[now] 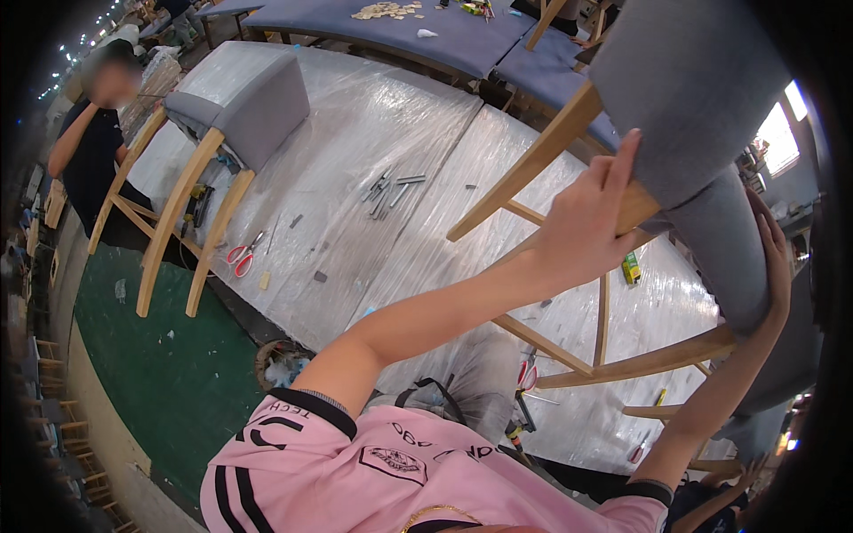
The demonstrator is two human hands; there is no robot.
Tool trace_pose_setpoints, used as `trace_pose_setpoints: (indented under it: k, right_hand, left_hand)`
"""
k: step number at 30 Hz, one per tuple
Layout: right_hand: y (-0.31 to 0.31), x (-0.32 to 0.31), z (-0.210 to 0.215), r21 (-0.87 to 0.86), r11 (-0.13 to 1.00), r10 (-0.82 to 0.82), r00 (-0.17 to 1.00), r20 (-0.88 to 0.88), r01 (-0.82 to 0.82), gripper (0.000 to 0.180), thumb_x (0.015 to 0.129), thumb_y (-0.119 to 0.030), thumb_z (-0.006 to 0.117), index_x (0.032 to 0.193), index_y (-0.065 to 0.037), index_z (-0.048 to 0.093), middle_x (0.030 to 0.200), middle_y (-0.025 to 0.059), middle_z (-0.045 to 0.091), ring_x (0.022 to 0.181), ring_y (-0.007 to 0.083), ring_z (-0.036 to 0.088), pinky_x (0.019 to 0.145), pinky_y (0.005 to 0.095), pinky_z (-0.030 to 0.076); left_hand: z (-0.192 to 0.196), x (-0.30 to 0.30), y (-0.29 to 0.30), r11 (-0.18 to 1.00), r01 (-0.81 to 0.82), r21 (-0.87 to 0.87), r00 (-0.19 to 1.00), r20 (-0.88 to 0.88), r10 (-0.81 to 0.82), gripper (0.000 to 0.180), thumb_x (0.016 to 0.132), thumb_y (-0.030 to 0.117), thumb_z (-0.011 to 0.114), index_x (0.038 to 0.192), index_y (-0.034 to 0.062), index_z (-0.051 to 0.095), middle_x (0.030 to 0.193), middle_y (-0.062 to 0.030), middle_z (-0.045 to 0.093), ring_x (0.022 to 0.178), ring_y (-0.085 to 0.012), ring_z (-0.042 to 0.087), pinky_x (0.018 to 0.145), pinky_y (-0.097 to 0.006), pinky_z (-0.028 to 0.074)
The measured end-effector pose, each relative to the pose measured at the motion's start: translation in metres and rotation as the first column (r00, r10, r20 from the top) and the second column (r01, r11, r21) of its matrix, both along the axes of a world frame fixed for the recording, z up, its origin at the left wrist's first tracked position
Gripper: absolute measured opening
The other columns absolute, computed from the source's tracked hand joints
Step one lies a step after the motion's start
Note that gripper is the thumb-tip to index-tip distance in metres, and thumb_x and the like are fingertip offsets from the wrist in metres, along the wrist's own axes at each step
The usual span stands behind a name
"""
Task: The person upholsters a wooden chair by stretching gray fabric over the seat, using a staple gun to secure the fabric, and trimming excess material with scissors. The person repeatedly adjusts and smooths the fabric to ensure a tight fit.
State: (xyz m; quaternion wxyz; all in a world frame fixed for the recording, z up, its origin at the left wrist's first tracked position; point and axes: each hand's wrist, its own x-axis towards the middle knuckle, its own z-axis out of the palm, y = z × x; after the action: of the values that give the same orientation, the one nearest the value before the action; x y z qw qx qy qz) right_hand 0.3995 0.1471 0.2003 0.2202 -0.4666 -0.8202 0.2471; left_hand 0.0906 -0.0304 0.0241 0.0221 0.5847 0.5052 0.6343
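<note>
A grey upholstered chair with pale wooden legs is held tilted at my right, over the plastic-wrapped table. The fingers of my left hand close around the wood where a leg meets the padding, one finger stretched along the fabric. My right hand grips the far right side of the padding, its fingers laid along the grey cloth. One wooden leg points down and left past my left hand. Beneath the chair, a green and yellow small box lies on the plastic.
Another grey chair lies on the table's left end, beside a person in dark clothes. Red-handled scissors and several metal staple strips lie on the plastic. A blue-topped table stands behind. Green flooring spreads at lower left.
</note>
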Motion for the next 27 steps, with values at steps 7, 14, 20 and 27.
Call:
trace_pose_setpoints:
  k: [7, 14, 20, 27]
  right_hand:
    - [0.051, 0.109, -0.008, 0.180, 0.976, -0.133, 0.991, 0.032, 0.125, 0.053, 0.106, -0.039, 0.050, 0.148, -0.006, 0.057, 0.140, 0.0125, 0.065, 0.126, 0.0192, 0.062, 0.111, 0.0301, 0.044]
    - [0.061, 0.175, -0.026, 0.127, 0.978, -0.155, 0.985, -0.079, 0.164, 0.051, 0.106, -0.036, 0.050, 0.146, -0.004, 0.058, 0.138, 0.0116, 0.066, 0.125, 0.0184, 0.062, 0.111, 0.0289, 0.043]
    - [0.086, 0.208, -0.030, 0.040, 0.976, -0.210, 0.972, -0.104, 0.216, 0.050, 0.106, -0.034, 0.051, 0.144, -0.002, 0.059, 0.136, 0.0106, 0.066, 0.123, 0.0177, 0.062, 0.110, 0.0283, 0.042]
    - [0.124, 0.230, -0.014, 0.049, 0.972, -0.224, 0.967, -0.122, 0.231, 0.048, 0.106, -0.031, 0.051, 0.143, 0.000, 0.060, 0.135, 0.0094, 0.067, 0.122, 0.0169, 0.062, 0.110, 0.0277, 0.041]
  left_hand:
    - [0.030, 0.025, 0.059, 0.998, 0.057, 0.002, 0.983, -0.173, -0.056, 0.114, 0.071, 0.013, 0.082, 0.162, 0.0017, 0.014, 0.116, -0.0244, 0.059, 0.095, -0.0404, 0.066, 0.078, -0.043, 0.058]
    - [0.046, 0.049, 0.103, 0.992, 0.104, 0.067, 0.974, -0.209, -0.088, 0.096, 0.070, 0.024, 0.086, 0.148, -0.0040, 0.037, 0.113, -0.0240, 0.062, 0.101, -0.0384, 0.069, 0.079, -0.045, 0.059]
    - [0.057, 0.063, 0.119, 0.989, 0.140, 0.039, 0.960, -0.251, -0.126, 0.089, 0.072, 0.027, 0.085, 0.143, -0.0033, 0.042, 0.110, -0.0217, 0.064, 0.098, -0.0394, 0.070, 0.082, -0.046, 0.059]
    - [0.064, 0.069, 0.159, 0.991, 0.129, 0.036, 0.956, -0.269, -0.115, 0.080, 0.076, 0.030, 0.080, 0.141, 0.0003, 0.044, 0.114, -0.0199, 0.065, 0.100, -0.0393, 0.070, 0.084, -0.048, 0.058]
